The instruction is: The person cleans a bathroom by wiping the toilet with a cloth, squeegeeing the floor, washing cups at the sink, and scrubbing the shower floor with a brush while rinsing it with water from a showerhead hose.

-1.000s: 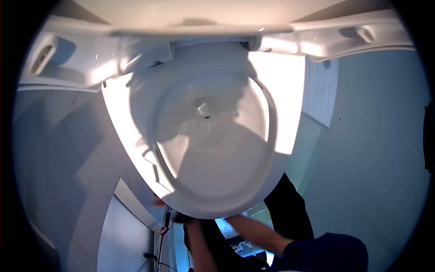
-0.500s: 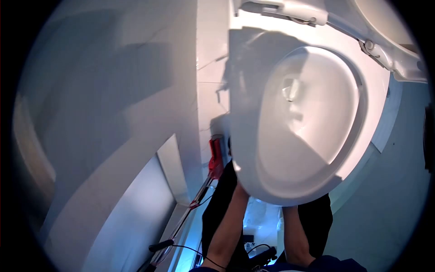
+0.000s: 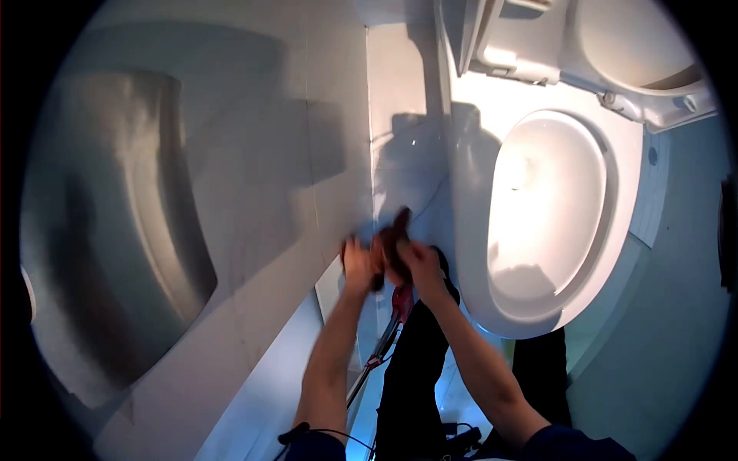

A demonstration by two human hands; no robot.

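My left hand (image 3: 357, 263) and my right hand (image 3: 423, 269) are close together between the wall and the toilet. A blurred dark reddish-brown object (image 3: 398, 230) is in my right hand, its narrow end pointing up and away. My left hand is curled against dark parts of what looks like the same object or another beside it. Motion blur hides its exact kind. Just to the right stands the white toilet bowl (image 3: 470, 253), with its seat and lid (image 3: 530, 50) raised.
Below my hands, a long-handled tool with a red head (image 3: 401, 303) leans along the left side. A curved metal panel (image 3: 154, 230) is on the wall (image 3: 261, 207) at left. My dark-trousered legs (image 3: 411, 376) are beneath my arms. Pale tiled floor (image 3: 400, 84) shows behind.
Both hands came out from beneath the toilet bowl's front rim and moved left, now together with the reddish-brown object. The view has shifted left, showing more wall and the metal panel.
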